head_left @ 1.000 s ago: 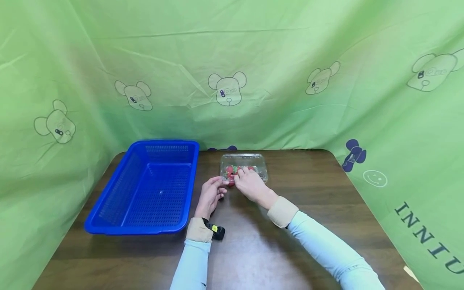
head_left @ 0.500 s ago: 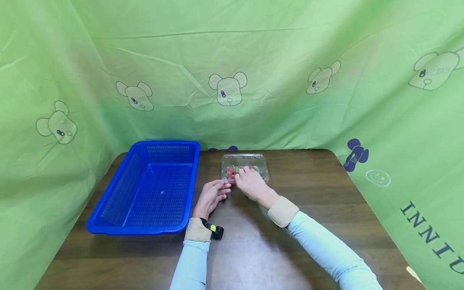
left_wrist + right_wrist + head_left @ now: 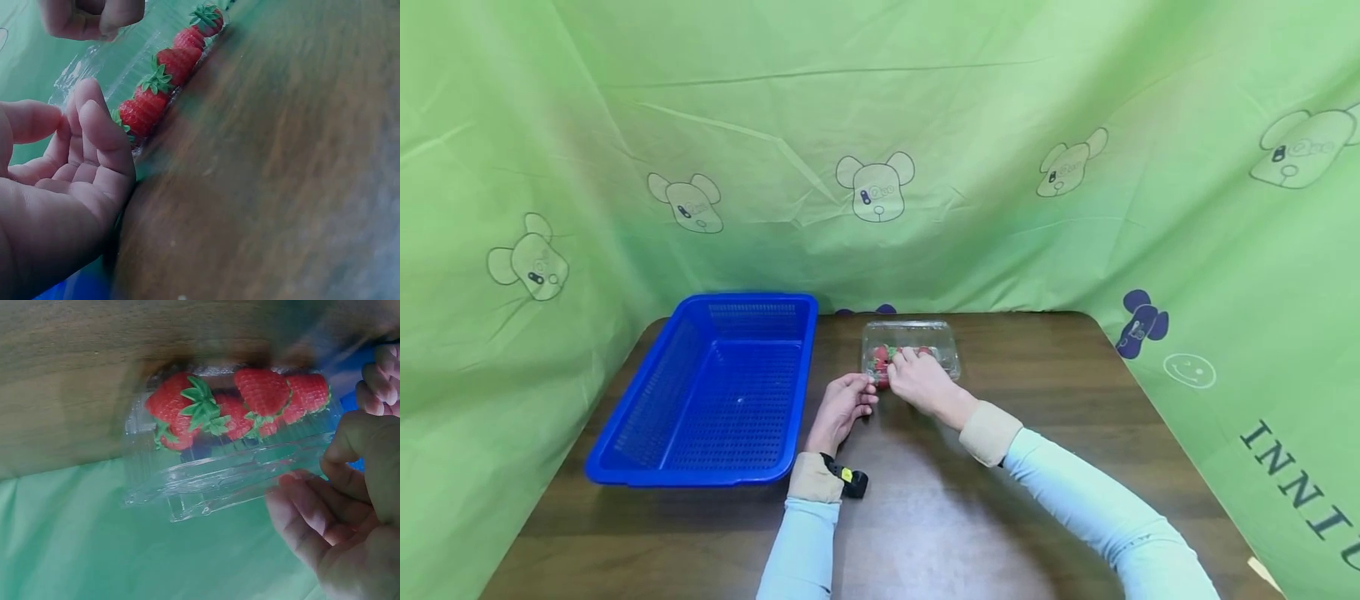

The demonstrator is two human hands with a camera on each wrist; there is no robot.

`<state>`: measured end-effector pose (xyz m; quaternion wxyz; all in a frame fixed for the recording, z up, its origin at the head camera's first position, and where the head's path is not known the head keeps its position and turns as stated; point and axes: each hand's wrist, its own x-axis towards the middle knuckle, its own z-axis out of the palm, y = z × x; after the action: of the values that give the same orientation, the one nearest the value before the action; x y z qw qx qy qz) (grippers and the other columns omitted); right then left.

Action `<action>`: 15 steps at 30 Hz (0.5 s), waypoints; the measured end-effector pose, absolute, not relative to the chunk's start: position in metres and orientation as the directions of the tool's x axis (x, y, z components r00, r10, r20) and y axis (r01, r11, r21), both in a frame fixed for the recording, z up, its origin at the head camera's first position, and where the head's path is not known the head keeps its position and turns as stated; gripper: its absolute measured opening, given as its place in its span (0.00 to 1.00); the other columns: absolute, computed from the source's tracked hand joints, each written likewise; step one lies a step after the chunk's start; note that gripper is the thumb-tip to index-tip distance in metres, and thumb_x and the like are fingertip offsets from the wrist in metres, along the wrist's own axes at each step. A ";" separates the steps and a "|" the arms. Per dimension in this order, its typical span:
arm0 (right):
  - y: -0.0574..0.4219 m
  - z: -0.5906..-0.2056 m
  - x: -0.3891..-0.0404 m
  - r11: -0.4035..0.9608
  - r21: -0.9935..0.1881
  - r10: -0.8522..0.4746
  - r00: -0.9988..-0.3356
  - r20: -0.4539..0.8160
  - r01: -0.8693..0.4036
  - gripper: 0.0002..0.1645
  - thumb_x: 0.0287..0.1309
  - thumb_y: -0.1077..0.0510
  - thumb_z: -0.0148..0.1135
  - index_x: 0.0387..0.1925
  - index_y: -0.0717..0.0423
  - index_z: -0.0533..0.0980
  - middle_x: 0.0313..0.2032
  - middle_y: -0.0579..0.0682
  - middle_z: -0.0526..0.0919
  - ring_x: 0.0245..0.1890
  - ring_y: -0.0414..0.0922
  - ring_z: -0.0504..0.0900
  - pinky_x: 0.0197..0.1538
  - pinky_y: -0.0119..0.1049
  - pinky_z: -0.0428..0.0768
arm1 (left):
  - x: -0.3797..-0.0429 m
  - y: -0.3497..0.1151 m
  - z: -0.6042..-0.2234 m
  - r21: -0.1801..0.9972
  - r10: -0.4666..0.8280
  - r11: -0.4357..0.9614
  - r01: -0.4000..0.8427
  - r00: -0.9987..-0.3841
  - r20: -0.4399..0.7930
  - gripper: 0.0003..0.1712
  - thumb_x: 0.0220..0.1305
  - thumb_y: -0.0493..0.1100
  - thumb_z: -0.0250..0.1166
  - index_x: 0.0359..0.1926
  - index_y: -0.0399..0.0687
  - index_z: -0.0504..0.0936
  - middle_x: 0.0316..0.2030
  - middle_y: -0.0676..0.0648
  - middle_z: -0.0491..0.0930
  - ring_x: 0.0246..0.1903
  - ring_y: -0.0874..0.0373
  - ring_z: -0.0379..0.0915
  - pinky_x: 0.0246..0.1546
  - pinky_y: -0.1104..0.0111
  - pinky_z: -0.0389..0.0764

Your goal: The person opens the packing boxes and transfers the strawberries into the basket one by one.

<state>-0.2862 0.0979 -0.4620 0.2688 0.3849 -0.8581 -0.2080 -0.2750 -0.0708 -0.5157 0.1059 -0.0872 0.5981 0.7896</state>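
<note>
A clear plastic clamshell box point(image 3: 910, 323) stands near the table's far edge, holding several red strawberries point(image 3: 262, 390) with green leaves. At the box's near left corner, my left hand point(image 3: 842, 407) pinches its clear edge between thumb and forefinger; the other fingers are loosely curled. My right hand point(image 3: 921, 383) reaches over the near side of the box. In the right wrist view, its thumb and fingers point(image 3: 300, 500) pinch the transparent rim. The strawberries lie in a row in the left wrist view. My right hand partly hides them in the head view.
A large blue plastic basket point(image 3: 808, 358) with perforated walls stands left of my left hand. The brown wooden table point(image 3: 1037, 400) carries everything. A green printed cloth point(image 3: 970, 250) hangs behind the table and along its sides.
The head view has shifted slightly, so the scene sits a little further right. My left hand has slid down slightly along the box's corner. The right hand stays at the box's near side.
</note>
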 end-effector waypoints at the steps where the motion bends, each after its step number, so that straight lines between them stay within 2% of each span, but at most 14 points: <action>1: 0.098 -0.462 -0.286 0.619 0.566 -0.770 -0.562 0.301 -0.544 0.04 0.51 0.63 0.61 0.31 0.56 0.77 0.31 0.51 0.78 0.32 0.46 0.75 0.26 0.37 0.75 | -0.275 -0.070 -0.516 0.926 0.058 -0.263 -0.270 -0.963 -0.264 0.07 0.68 0.39 0.56 0.39 0.40 0.77 0.23 0.53 0.77 0.20 0.65 0.76 0.19 0.75 0.74; 7: 0.099 -0.466 -0.287 0.636 0.561 -0.759 -0.559 0.333 -0.529 0.02 0.53 0.62 0.59 0.31 0.57 0.76 0.30 0.51 0.77 0.31 0.47 0.73 0.27 0.38 0.75 | -0.276 -0.063 -0.514 0.925 0.007 -0.260 -0.278 -0.958 -0.286 0.03 0.63 0.37 0.56 0.33 0.44 0.75 0.22 0.53 0.75 0.18 0.64 0.75 0.17 0.75 0.73; 15: 0.097 -0.470 -0.287 0.655 0.538 -0.748 -0.558 0.361 -0.531 0.03 0.52 0.62 0.60 0.31 0.57 0.75 0.30 0.51 0.76 0.32 0.47 0.72 0.29 0.38 0.73 | -0.275 -0.059 -0.511 0.929 -0.062 -0.230 -0.290 -0.948 -0.312 0.04 0.60 0.37 0.52 0.29 0.45 0.72 0.22 0.51 0.72 0.18 0.63 0.73 0.16 0.74 0.72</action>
<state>-0.2875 0.0969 -0.4699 0.2896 0.3706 -0.8624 -0.1873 -0.2754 -0.0586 -0.5109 0.0741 -0.1430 0.6161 0.7710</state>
